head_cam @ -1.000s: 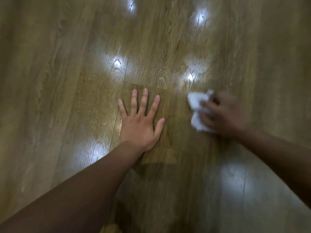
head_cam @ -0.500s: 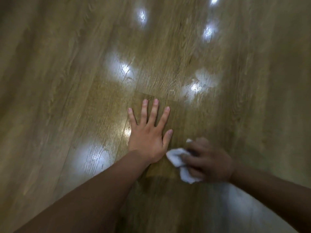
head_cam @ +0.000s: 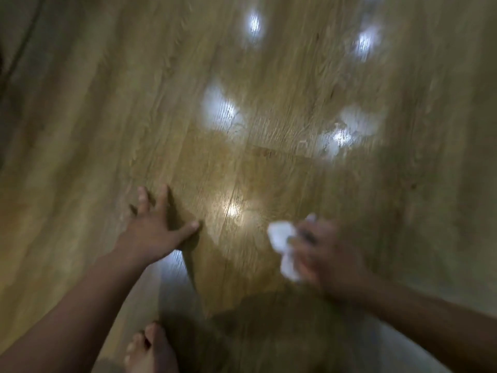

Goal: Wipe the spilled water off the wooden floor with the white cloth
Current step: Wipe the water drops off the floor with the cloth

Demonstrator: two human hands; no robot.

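The white cloth [head_cam: 283, 246] is crumpled in my right hand [head_cam: 326, 254], which is blurred and presses it against the wooden floor [head_cam: 107, 130] at the lower right. My left hand [head_cam: 153, 227] is at the lower left with its fingers spread and holds nothing; only its fingertips and thumb seem to touch the boards. A wet, shiny patch [head_cam: 347, 130] lies further out, beyond my right hand. Other bright spots on the floor are light reflections, and I cannot tell which of them are water.
A bare foot [head_cam: 149, 351] shows at the bottom edge, just behind my left arm. A dark shadow covers the boards at the bottom centre. A dark edge runs along the far left side.
My right hand has swept the cloth toward me and then slightly right. My left hand has lifted from flat on the floor and shifted left. The view has tilted down, so the foot shows.
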